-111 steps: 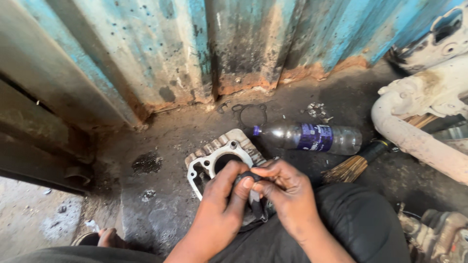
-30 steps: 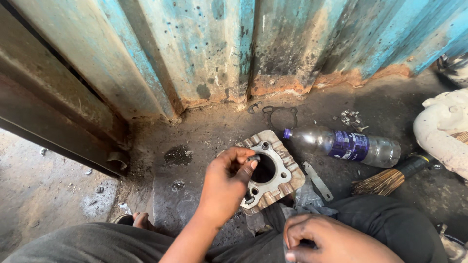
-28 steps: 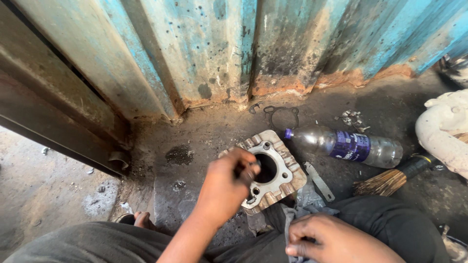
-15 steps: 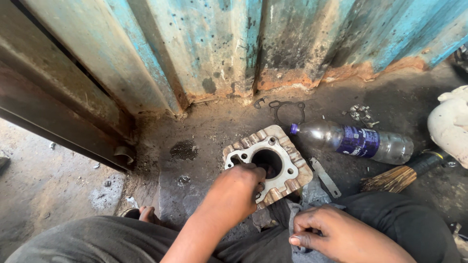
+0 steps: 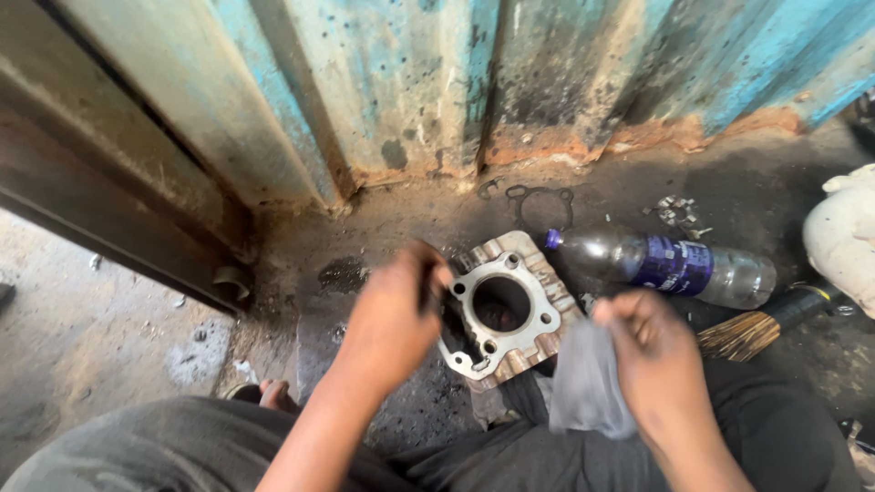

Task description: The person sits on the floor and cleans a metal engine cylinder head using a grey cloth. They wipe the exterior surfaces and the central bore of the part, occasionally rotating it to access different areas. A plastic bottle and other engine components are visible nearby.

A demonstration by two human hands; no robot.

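Observation:
A finned metal engine cylinder block [image 5: 540, 321] with a round bore lies on the dirty floor in front of my knees. My left hand [image 5: 394, 310] is blurred with motion and curls over the block's left edge, hiding that side. My right hand [image 5: 649, 351] is raised just right of the block and pinches a crumpled grey cloth [image 5: 588, 387], which hangs down over my dark trouser leg.
A corrugated blue, rusty metal wall [image 5: 410, 91] closes the back. A plastic bottle [image 5: 679, 267] lies right of the block, with a straw brush [image 5: 756, 323] below it. A thin gasket ring [image 5: 542, 205] and small metal bits [image 5: 673, 211] lie near the wall. A white machine part [image 5: 843, 237] is at the right edge.
My left hand moved from the block's bore to its left edge. My right hand rose from my lap, lifting the grey cloth up beside the block.

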